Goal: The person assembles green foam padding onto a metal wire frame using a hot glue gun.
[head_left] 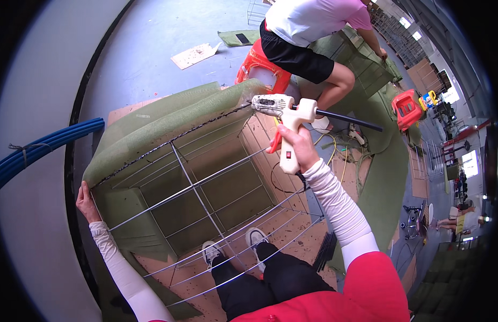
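Note:
A white hot glue gun [289,156] with a red trigger is gripped in my right hand [300,145]. From its back sticks a long black glue stick [351,120]; its nozzle points left, at the frame's far right corner. A line of dark glue [168,143] runs along the top edge of the green felt-like sheet [168,117], which covers a wire frame [208,213]. My left hand [87,204] grips the sheet's left corner, its fingers closed round the edge. The frame's open side faces me, with green panels inside.
Another person on a red stool [258,60] handles green sheet ahead. Blue tubes [50,144] jut in at the left. Black sticks [326,251] lie by my right leg. A second glue gun [356,134] and cords lie on the floor. A red stool [406,110] stands at the right.

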`<state>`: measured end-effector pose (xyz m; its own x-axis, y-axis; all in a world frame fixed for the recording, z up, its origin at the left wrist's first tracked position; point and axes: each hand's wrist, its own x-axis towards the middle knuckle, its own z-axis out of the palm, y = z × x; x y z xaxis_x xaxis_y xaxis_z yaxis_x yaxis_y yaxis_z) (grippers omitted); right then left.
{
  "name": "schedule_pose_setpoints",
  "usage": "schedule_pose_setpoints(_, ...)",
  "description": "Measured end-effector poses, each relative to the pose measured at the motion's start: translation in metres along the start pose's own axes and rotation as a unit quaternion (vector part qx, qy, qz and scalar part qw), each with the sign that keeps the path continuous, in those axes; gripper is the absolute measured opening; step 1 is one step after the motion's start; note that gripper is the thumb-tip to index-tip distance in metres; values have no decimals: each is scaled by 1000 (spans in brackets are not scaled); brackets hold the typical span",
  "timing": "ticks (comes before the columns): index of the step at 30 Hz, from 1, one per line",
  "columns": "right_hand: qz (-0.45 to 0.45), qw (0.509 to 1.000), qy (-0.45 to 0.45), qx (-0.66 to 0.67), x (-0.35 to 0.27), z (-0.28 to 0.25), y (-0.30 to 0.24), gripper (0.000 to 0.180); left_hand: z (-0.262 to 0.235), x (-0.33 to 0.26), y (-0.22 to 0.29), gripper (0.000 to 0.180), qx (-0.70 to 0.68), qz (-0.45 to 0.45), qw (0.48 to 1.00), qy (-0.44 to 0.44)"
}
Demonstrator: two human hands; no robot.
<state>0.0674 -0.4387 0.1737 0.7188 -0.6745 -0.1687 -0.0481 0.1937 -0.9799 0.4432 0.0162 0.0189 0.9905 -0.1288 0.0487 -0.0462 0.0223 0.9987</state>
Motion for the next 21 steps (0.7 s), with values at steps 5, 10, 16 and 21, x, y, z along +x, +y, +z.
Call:
schedule_pose_setpoints(5, 17, 999, 39, 24, 9, -8, 10, 22, 5, -3, 1, 33, -6, -3, 1000, -9)
schedule_pose_setpoints(10, -22, 991, 125, 44, -2, -37, 0, 18, -12, -4, 1, 34, -7, -2, 1000, -9)
schedule_pose_setpoints(16, -38, 984, 85, 153, -68, -195, -21, 42, 5, 7, -17, 31, 33, 16, 999, 21)
schedule_pose_setpoints(21, -81, 962, 229, 122, -150, -316, -26, 40, -37, 35, -29, 34, 64, 20, 997, 22)
